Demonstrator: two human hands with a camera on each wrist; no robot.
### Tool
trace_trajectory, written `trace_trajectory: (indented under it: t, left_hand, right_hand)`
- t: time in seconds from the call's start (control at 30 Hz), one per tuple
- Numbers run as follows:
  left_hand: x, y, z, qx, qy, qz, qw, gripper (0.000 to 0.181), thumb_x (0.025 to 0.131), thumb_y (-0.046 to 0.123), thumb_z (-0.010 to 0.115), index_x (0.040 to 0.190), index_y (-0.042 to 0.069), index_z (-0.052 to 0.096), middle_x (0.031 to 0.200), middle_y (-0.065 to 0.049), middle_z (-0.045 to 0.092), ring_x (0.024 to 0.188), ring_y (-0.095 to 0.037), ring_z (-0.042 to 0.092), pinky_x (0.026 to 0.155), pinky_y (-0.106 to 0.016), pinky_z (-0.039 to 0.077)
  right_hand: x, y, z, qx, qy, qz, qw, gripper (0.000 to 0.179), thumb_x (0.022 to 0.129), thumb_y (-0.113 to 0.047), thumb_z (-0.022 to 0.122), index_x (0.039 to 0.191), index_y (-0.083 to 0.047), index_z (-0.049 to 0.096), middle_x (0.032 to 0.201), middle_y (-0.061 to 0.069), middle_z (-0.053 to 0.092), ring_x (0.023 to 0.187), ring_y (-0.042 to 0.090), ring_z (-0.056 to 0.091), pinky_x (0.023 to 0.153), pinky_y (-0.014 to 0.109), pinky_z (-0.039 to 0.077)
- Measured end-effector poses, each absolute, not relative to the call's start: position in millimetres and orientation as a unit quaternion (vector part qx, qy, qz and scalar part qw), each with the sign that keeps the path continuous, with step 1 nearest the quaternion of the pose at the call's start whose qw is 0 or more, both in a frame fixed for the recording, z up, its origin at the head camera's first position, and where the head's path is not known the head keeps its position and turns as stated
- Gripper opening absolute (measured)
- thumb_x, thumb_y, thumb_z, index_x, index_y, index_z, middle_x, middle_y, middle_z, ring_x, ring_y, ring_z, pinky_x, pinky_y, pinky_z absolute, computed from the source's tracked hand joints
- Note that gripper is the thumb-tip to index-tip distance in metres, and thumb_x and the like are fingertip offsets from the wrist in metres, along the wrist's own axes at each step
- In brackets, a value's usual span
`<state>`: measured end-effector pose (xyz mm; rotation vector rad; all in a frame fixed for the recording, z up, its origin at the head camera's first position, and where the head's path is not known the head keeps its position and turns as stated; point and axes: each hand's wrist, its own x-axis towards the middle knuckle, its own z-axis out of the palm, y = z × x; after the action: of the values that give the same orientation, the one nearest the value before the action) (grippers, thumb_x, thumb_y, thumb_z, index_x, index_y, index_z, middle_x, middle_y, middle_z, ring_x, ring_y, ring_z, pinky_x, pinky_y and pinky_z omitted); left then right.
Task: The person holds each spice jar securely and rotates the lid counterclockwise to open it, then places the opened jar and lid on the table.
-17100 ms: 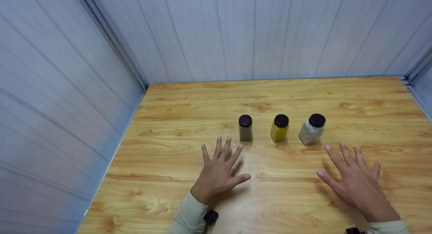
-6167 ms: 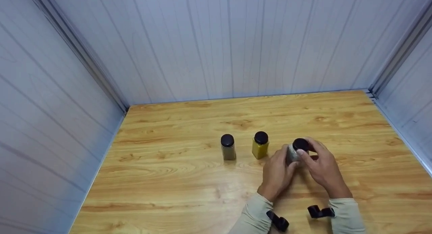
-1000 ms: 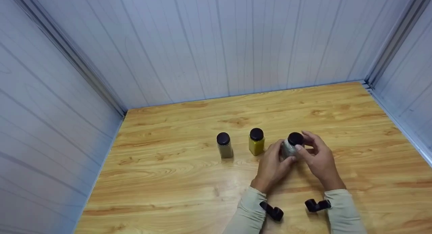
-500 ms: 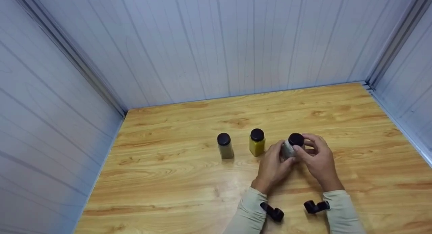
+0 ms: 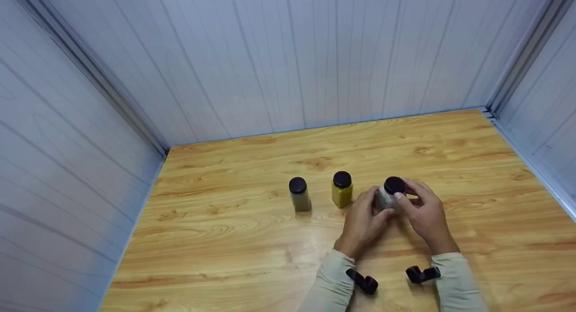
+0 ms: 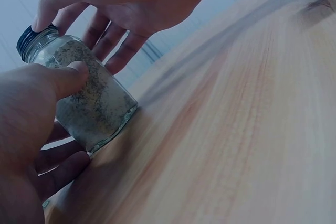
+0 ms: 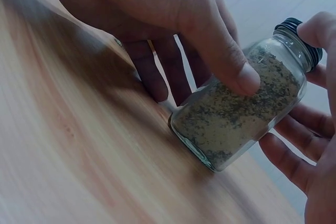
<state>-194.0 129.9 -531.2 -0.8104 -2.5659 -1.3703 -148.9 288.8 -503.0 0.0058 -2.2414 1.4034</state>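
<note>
A square glass jar (image 5: 387, 199) with a black screw lid (image 5: 394, 185) stands upright on the wooden table. Pale powder with dark flecks fills much of it, as the right wrist view shows of the jar (image 7: 236, 111). My left hand (image 5: 362, 222) grips the jar's body, thumb on the near side and fingers around the far side. My right hand (image 5: 425, 217) pinches the rim of the lid (image 7: 299, 43) between thumb and index finger. Its other fingers are spread beside the glass. In the left wrist view the jar's base (image 6: 113, 129) touches the tabletop.
Left of my hands stands a square bottle of yellow contents (image 5: 342, 192) with a black cap. Farther left is a slimmer bottle of grey-brown contents (image 5: 301, 199), also black-capped. White panel walls (image 5: 270, 69) border the table (image 5: 216, 258) at the back and sides.
Both hands, spread and apart at first, have come together on the rightmost jar. Over the last second the right fingers shift slightly around the lid; the jar stays in place.
</note>
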Motion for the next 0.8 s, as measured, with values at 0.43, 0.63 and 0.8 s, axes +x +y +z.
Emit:
trace_trajectory:
  t: [0.43, 0.63, 0.8]
  left_hand:
    - [-195, 129, -532, -0.268, -0.854, -0.442, 0.06, 0.053, 0.093, 0.032, 0.073, 0.141, 0.02, 0.054, 0.123, 0.002, 0.063, 0.111, -0.006, 0.057, 0.094, -0.021, 0.046]
    - [-195, 130, -532, -0.266, -0.852, -0.447, 0.053, 0.054, 0.093, 0.037, 0.072, 0.141, 0.02, 0.054, 0.127, 0.003, 0.062, 0.115, -0.007, 0.056, 0.096, -0.022, 0.046]
    - [-194, 130, -532, -0.264, -0.854, -0.444, 0.057, 0.057, 0.092, 0.036, 0.074, 0.142, 0.019, 0.054, 0.126, 0.003, 0.062, 0.114, -0.006, 0.056, 0.096, -0.022, 0.045]
  right_hand:
    - [-153, 278, -500, -0.032, -0.8, 0.556, 0.224, 0.056, 0.092, -0.017, 0.074, 0.138, 0.0, 0.048, 0.129, 0.011, 0.057, 0.113, 0.012, 0.054, 0.087, 0.018, 0.046]
    - [-156, 276, -505, -0.034, -0.798, 0.548, 0.251, 0.047, 0.091, -0.022, 0.076, 0.129, -0.003, 0.057, 0.121, 0.005, 0.059, 0.108, 0.013, 0.056, 0.085, 0.019, 0.048]
    - [-155, 279, -506, -0.02, -0.803, 0.538, 0.255, 0.043, 0.093, -0.017, 0.073, 0.132, -0.004, 0.061, 0.124, 0.005, 0.059, 0.111, 0.016, 0.056, 0.086, 0.017, 0.047]
